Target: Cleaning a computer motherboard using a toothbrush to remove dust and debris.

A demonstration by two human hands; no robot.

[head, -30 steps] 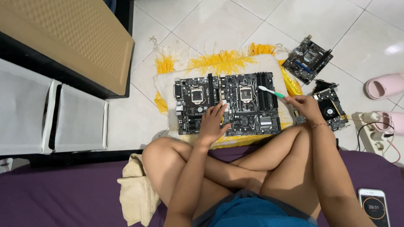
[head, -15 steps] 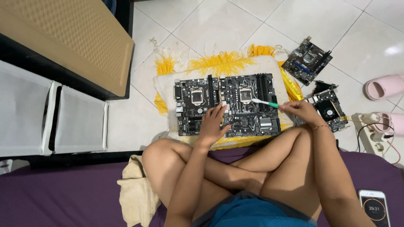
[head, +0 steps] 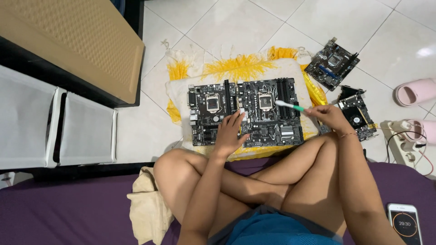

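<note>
I sit cross-legged on a purple mat beside white floor tiles. My left hand (head: 231,134) presses flat, fingers spread, on two black motherboards (head: 247,111) lying on a yellow-and-white towel (head: 236,68). My right hand (head: 329,117) grips a green toothbrush (head: 290,106) over them.

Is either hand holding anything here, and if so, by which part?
The right hand holds a green-and-white toothbrush by its handle end. The left hand holds nothing; it rests flat on the black motherboard.
</note>
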